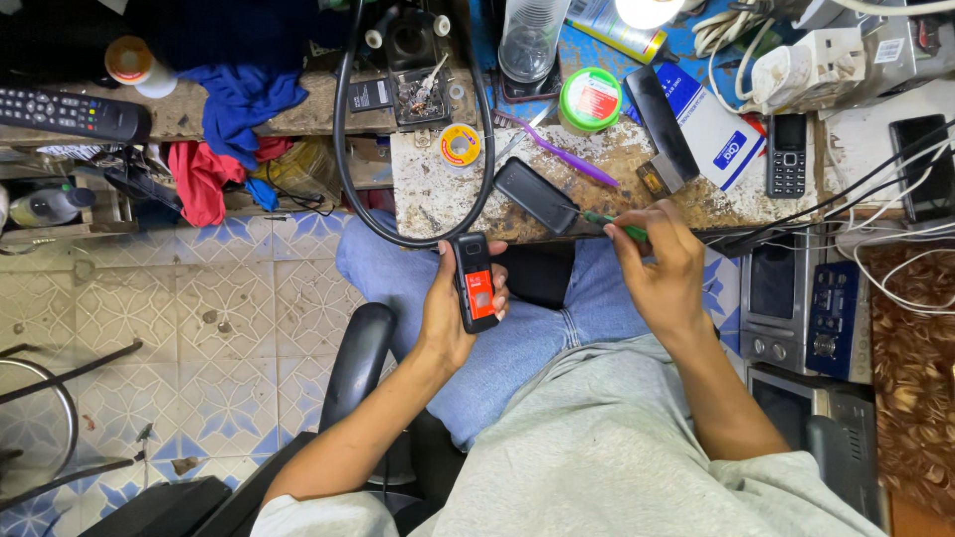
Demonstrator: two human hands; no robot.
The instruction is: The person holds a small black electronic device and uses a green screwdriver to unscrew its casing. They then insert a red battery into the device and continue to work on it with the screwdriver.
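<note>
While the small black phone (475,281) with its orange inside is being clasped over the lap by the left hand (450,316), light and probably fragile, best held by its edges, a green-handled tool (615,225) is being pinched at the workbench (438,194) edge by the right hand (662,268).

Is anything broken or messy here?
Yes. The phone in the left hand has its back off, showing an orange part inside. A black cover lies loose on the worn, scratched bench. Red and blue cloths hang crumpled off the shelf. The right hand holds a green screwdriver.
</note>
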